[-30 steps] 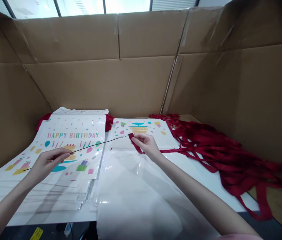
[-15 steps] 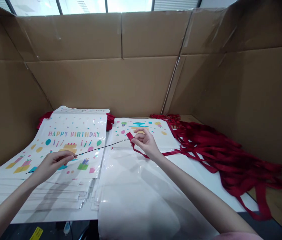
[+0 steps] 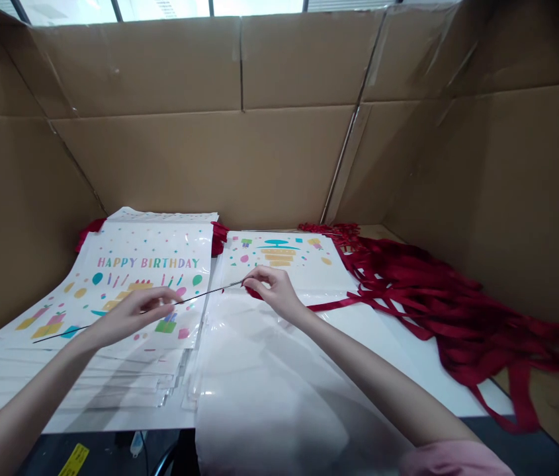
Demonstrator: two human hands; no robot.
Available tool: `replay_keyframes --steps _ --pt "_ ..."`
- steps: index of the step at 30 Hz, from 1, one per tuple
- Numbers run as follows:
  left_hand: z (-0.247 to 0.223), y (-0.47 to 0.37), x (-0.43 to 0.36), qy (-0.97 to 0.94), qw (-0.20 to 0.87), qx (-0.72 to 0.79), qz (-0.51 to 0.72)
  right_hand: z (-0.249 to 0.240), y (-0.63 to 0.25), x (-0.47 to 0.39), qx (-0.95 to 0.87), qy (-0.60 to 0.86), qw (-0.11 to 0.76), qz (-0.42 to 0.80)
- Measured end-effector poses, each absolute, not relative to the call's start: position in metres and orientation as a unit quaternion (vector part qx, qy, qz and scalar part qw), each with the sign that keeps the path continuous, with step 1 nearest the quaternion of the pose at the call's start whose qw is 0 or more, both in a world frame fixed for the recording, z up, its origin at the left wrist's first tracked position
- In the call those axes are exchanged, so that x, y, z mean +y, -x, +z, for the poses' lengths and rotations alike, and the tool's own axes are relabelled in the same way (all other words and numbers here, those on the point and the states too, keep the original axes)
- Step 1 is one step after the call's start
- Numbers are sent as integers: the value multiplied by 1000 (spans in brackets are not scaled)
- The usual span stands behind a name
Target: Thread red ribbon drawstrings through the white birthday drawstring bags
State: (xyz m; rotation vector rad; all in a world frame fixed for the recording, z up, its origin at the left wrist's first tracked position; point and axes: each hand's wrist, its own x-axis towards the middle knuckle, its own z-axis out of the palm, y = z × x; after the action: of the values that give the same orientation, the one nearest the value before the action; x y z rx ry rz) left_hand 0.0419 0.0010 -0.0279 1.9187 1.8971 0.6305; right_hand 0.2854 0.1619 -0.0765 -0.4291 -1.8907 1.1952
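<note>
My left hand [image 3: 146,308] pinches a thin dark wire-like strand [image 3: 207,293], whose tail runs out behind the wrist to the left. It is held over a white bag [image 3: 155,231] printed HAPPY BIRTHDAY. My right hand [image 3: 269,289] is closed at the strand's other end, thumb and finger pressed together, with a red ribbon [image 3: 329,306] in the same grip. The ribbon's end is mostly hidden by the fingers. Below this hand lies a second white bag [image 3: 269,370] with a printed cake at its far end.
To the right spreads a heap of red ribbons [image 3: 423,297]. A stack of printed bags [image 3: 75,383] lies at the left, red material showing beside it. Cardboard walls [image 3: 200,165] enclose the back and sides. A yellow label [image 3: 75,461] shows below the table's front edge.
My left hand has slid right along the strand, towards my right hand. My right hand has moved slightly left and down, and the ribbon's end that stuck up is now tucked at the fingers.
</note>
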Motion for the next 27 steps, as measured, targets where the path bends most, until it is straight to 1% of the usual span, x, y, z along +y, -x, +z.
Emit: replay_keyframes --steps 3,8,17,23,27 --pt "-24 -83 33 -696 217 634 258 -75 -272 152 -752 156 414 489" --pt "-30 -114 69 -694 200 608 331 -77 -276 156 -726 170 409 526" --pt "-25 -116 74 -691 228 606 322 -84 -280 165 -755 195 411 473" --pt "-26 -117 76 -700 199 610 313 -86 -276 161 -783 192 399 436" --pt "-28 -117 75 -706 194 608 306 -88 -280 160 -803 206 376 415"
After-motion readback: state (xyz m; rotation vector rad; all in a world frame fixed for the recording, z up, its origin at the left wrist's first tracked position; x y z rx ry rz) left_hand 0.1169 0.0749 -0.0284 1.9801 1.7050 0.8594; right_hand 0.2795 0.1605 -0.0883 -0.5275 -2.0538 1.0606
